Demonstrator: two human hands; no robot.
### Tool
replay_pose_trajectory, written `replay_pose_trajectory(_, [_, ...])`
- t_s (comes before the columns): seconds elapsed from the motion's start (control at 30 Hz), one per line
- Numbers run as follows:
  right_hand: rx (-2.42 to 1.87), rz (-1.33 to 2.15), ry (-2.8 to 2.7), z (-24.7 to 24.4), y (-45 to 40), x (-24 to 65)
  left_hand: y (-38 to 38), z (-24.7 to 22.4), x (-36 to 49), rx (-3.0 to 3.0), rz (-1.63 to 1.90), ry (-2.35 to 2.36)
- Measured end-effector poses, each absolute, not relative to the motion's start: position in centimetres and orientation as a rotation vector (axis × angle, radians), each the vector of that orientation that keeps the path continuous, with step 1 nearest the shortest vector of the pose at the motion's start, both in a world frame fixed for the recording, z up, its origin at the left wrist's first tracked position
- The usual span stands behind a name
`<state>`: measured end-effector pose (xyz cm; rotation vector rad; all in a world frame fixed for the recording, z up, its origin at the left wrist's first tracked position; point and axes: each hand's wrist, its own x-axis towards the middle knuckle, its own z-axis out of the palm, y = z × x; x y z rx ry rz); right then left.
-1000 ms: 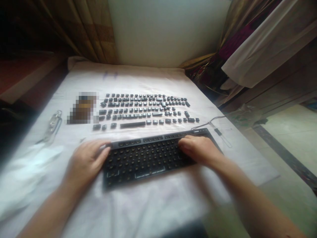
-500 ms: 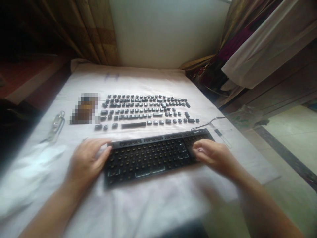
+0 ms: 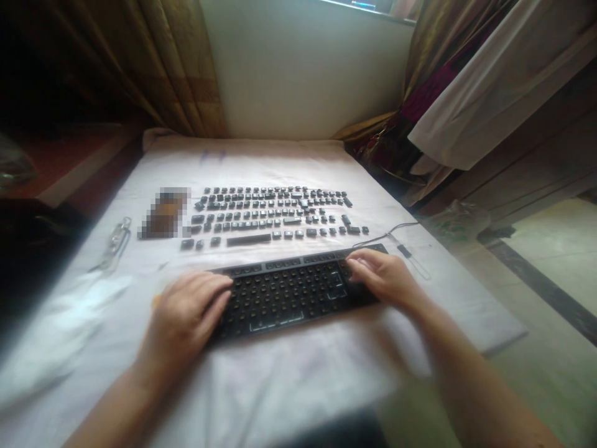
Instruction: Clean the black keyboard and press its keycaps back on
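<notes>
A black keyboard (image 3: 280, 292) without most of its keycaps lies slightly slanted on the white cloth, its bare key posts showing. My left hand (image 3: 189, 314) is closed on its left end, fingers over the top and thumb lower down, covering that corner. Over the number-pad side, my right hand (image 3: 385, 277) is curled with thumb and fingertips together at the keys. Whatever those fingertips may hold is hidden. Beyond the keyboard, loose black keycaps (image 3: 254, 214) are laid out in rows, with a long space bar (image 3: 249, 239) in the nearest row.
A blurred-out brown object (image 3: 163, 213) lies left of the keycaps. Farther left are a clear slim item (image 3: 116, 239) and crumpled pale plastic (image 3: 79, 323). The keyboard cable (image 3: 382, 236) runs to the right edge of the cloth-covered table (image 3: 280, 158). Curtains (image 3: 186, 74) hang behind.
My left hand has moved right, farther over the keyboard's left end. My right hand has shifted left and slightly up, its fingertips nearer the pad's inner edge. The view has tilted up slightly.
</notes>
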<state>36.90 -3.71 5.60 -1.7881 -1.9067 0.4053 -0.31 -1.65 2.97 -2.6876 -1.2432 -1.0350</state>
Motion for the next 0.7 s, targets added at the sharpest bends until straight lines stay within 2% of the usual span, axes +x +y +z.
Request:
replay_pose_trajectory(0.3, [-1.874, -0.007, -2.156, 3.6, -2.7, 34.9, -2.2, 3.1, 3.8, -2.775, -1.053, -1.16])
replay_pose_trajectory(0.53, [-1.79, 0.053, -2.136, 3.3, -2.6, 34.1, -2.7, 3.0, 3.4, -2.735, -1.022, -1.154])
replay_pose_trajectory(0.7, [-1.589, 0.326, -1.643, 4.2, -3.3, 34.9, -2.8, 3.0, 3.4, -2.736, -1.013, -1.184])
